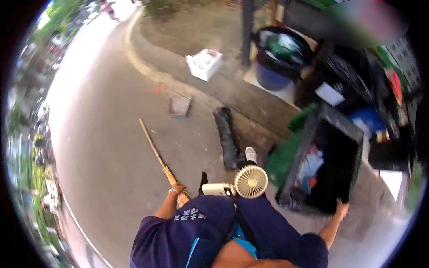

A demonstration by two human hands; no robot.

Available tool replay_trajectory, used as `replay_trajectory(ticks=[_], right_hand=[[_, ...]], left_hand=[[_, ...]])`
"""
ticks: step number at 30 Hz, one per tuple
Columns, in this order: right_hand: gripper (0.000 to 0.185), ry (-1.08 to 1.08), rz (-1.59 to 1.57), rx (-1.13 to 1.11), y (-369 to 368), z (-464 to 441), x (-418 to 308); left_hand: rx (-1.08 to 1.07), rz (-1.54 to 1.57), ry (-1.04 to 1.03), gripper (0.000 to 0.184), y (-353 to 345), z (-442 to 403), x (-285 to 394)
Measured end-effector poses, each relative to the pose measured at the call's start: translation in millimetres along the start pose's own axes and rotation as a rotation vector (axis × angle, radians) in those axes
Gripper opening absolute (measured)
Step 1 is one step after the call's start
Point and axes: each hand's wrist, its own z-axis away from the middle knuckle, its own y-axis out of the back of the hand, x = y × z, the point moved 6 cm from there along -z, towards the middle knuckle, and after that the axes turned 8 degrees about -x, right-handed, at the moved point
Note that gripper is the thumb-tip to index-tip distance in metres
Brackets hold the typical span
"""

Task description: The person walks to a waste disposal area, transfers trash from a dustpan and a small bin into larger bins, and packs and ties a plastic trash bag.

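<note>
Broom (165, 168): left hand (179, 188) wrapped round its thick end, shaft pointing away ahead, likely to hold it clear of the bin (342, 125).
Bin: off to the right, mouth open, rubbish (313, 163) inside; right hand (342, 210) curled on the near rim, probably steadying it!
Fan (251, 182): on a strap (235, 212), presumably to spare the hands.
Road (107, 134): grey, paved, open-air.
Kerb (138, 67): curving off ahead, white box (204, 66) beside it, black bags (348, 67) heaped beyond the bin.
</note>
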Motion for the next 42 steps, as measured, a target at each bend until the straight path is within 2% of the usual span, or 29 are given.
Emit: replay_trajectory(ticks=[1,2,3,4,6,8,9,10,12,13,15,17,19,20,23,25,26,28,29,31,32,34,35,36,37,39,40,41,42], right_hand=[[0.080,-0.267,-0.032,-0.033,13,12,2],[0.077,-0.246,-0.018,0.206,41,35,-29],[0.073,-0.082,0.065,0.535,59,33,-63],[0.067,0.038,-0.036,0.552,103,66,-142],[0.064,0.608,-0.308,0.767,106,42,-236],[0.062,0.836,-0.527,0.709,91,50,-304],[0.060,0.950,-0.568,0.617,104,75,-319],[0.061,0.930,-0.713,0.431,120,103,-341],[0.065,1.099,-0.939,0.179,123,123,-431],[0.068,1.069,-0.847,0.098,125,138,-466],[0.074,1.091,-1.057,-0.158,82,107,-548],[0.080,0.923,-1.158,-0.432,54,79,-620],[0.086,0.719,-1.111,-0.516,33,65,-667],[0.088,0.624,-1.110,-0.559,14,57,-685],[0.085,0.551,-1.115,-0.551,-27,37,-722],[0.088,0.125,-1.120,-0.757,-49,29,-746],[0.088,0.082,-1.122,-0.751,-64,19,-760],[0.092,0.349,-1.073,-0.268,-75,-13,-793],[0.092,0.307,-1.075,-0.263,-71,-18,-810],[0.095,0.319,-1.365,-0.303,-37,-33,-855],[0.095,0.283,-1.374,-0.277,-34,-54,-874],[0.101,0.338,-1.264,-0.248,-32,-104,-919],[0.117,0.110,-1.089,-0.188,-65,-137,-927],[0.117,0.085,-1.087,-0.173,-69,-157,-939],[0.123,-0.081,-1.090,-0.294,-82,-169,-951],[0.117,-0.167,-1.159,-0.356,-113,-181,-973],[0.114,-0.154,-1.232,-0.345,-133,-183,-987],[0.112,-0.125,-1.304,-0.331,-153,-180,-1003],[0.097,-0.058,-1.562,-0.438,-131,-154,-1023]], left_hand=[[0.028,0.032,-0.010,0.028,13,-11,10],[0.039,0.009,-0.051,0.030,36,-32,31],[0.040,-0.015,-0.078,0.032,61,-46,53],[0.041,-0.041,-0.105,0.034,83,-39,91],[0.115,-0.002,-0.109,0.036,94,-56,137],[0.173,0.079,-0.213,0.035,74,-101,151],[0.180,0.053,-0.182,0.034,67,-77,163],[0.170,0.045,-0.190,0.034,75,-59,169],[0.158,0.144,-0.149,0.031,103,-37,192],[0.122,0.268,-0.145,0.031,115,-46,195],[0.054,0.179,-0.095,0.032,125,-48,255],[-0.005,0.124,-0.026,0.033,118,-62,304],[0.092,0.235,-0.176,0.037,137,-91,365],[0.068,0.206,-0.168,0.037,139,-104,389],[0.080,0.145,-0.302,0.039,154,-134,483],[0.030,0.137,-0.440,0.039,163,-166,563],[-0.009,0.173,-0.523,0.038,168,-189,599],[-0.062,0.081,-0.537,0.037,171,-194,710],[-0.050,-0.030,-0.659,0.038,170,-213,761],[-0.048,-0.169,-0.865,0.044,160,-240,864],[-0.057,-0.194,-0.948,0.048,146,-236,921],[-0.207,-0.130,-1.041,0.047,109,-210,1036],[-0.208,-0.171,-1.105,0.053,94,-228,1075],[-0.209,-0.209,-1.170,0.059,79,-245,1111],[-0.195,-0.235,-1.146,0.066,65,-247,1146],[-0.131,-0.346,-1.155,0.083,40,-266,1205],[-0.156,-0.362,-1.159,0.083,28,-282,1231],[-0.087,-0.516,-1.306,0.088,16,-288,1258],[-0.015,-0.669,-1.454,0.092,6,-293,1282]])
